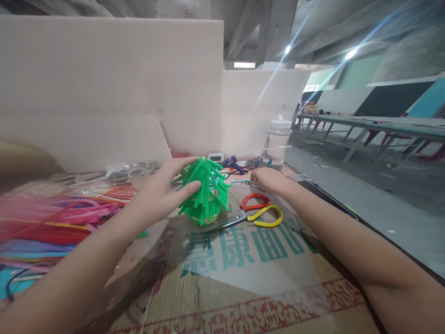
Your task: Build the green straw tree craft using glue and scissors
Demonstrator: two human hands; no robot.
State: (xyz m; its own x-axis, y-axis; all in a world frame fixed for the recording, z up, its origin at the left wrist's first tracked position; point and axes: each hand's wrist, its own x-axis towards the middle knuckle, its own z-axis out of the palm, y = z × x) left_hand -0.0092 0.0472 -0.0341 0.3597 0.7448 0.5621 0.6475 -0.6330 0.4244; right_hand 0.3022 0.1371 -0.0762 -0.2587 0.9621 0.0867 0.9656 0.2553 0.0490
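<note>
Head view: holding a green fringed tree upright in the left hand.
Grasping its side with thumb and fingers, just behind the scissors on the printed sheet; stretched out with the right hand beyond them, near a dark blue tool, cannot tell whether released or grasping.

The left grip wraps the side of a bright green, fringed tree shape, thumb in front. Scissors with one red and one yellow handle lie just beside its base. The right grip is beyond them, near a blue tool; pink, red and blue strips cover the counter's left.
</note>
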